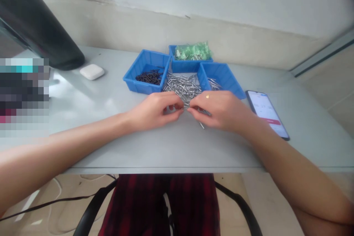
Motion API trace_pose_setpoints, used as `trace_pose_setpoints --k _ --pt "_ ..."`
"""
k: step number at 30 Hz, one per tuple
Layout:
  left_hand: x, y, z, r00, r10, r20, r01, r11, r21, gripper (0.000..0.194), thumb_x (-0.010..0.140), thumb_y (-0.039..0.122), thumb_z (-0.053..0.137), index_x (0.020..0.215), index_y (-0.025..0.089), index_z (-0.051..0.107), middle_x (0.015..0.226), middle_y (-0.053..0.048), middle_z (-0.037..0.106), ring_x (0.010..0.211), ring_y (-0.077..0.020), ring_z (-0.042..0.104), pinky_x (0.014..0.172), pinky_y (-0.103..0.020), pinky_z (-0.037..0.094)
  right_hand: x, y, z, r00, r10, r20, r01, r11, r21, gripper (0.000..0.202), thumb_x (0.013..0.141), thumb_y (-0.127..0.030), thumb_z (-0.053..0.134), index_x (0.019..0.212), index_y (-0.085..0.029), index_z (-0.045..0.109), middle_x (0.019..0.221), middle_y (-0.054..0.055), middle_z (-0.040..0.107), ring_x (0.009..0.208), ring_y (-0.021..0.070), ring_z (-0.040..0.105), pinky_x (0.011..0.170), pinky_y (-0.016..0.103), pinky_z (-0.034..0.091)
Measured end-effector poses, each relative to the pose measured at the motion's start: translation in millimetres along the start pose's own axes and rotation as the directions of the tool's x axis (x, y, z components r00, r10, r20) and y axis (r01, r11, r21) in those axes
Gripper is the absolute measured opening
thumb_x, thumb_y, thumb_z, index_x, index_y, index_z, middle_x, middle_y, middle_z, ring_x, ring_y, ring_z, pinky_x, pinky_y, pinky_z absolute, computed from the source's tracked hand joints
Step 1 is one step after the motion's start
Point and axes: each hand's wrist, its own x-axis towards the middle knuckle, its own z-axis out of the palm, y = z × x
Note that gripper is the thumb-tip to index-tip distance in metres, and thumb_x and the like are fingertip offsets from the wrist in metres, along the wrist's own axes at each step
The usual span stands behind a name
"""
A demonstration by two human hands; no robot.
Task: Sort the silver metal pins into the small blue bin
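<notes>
A heap of thin silver metal pins [182, 85] lies on the table between blue bins. At its near edge my left hand [155, 110] is closed in a pinch, thumb against fingertips. My right hand [222, 107], with a gold-coloured ring, pinches just opposite, the fingertips of both hands almost meeting. A bit of silver metal shows between the fingertips; whether it is held or part of the heap is unclear. One loose pin [202, 125] sticks out below my right hand.
The left blue bin [132, 85] holds dark screws, the right blue bin [232, 81] silver pins. A back blue bin [185, 67] carries a green plastic bag [193, 49]. Around them are a phone [268, 114], a white case [92, 72] and a black cylinder [47, 25].
</notes>
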Motion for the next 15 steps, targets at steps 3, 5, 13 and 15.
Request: trace_pose_setpoints --k 3,5,13,15 --pt "0.2 0.6 -0.9 1.0 -0.013 -0.006 0.013 1.0 0.011 0.011 0.087 0.022 0.055 0.088 0.014 0.063 0.079 0.0 0.061 0.072 -0.0091 0.055 0.067 -0.019 0.043 0.2 0.5 0.5 1.0 0.008 0.01 -0.008 1.0 0.004 0.018 0.091 -0.023 0.048 0.085 -0.015 0.063 0.073 0.002 0.066 0.066 0.0144 0.061 0.058 0.026 0.04" --pt "-0.1 0.8 -1.2 1.0 -0.015 -0.013 0.015 1.0 0.01 0.012 0.087 0.021 0.055 0.09 0.014 0.064 0.08 0.0 0.062 0.073 -0.0091 0.056 0.068 -0.019 0.044 0.5 0.3 0.7 1.0 -0.001 0.023 0.001 1.0 0.0 0.018 0.09 -0.023 0.048 0.085 -0.015 0.063 0.073 0.002 0.066 0.067 0.0146 0.061 0.058 0.027 0.04" --pt "-0.3 1.8 -0.4 1.0 -0.007 -0.021 0.007 1.0 0.0 0.013 0.088 0.022 0.055 0.091 0.014 0.064 0.08 0.0 0.062 0.072 -0.009 0.055 0.067 -0.019 0.044 0.7 1.0 0.4 0.999 -0.012 0.037 0.012 1.0 0.005 0.018 0.09 -0.022 0.047 0.085 -0.015 0.063 0.075 0.002 0.067 0.067 0.0149 0.062 0.058 0.027 0.039" --pt "0.3 2.4 -0.9 1.0 -0.01 -0.024 0.01 1.0 0.0 0.013 0.088 0.022 0.055 0.091 0.014 0.064 0.08 -0.001 0.061 0.071 -0.0089 0.055 0.066 -0.019 0.044 0.7 1.2 0.1 0.999 -0.007 0.053 0.007 1.0 0.007 0.018 0.09 -0.022 0.047 0.086 -0.015 0.063 0.074 0.002 0.067 0.067 0.0149 0.061 0.058 0.027 0.039"
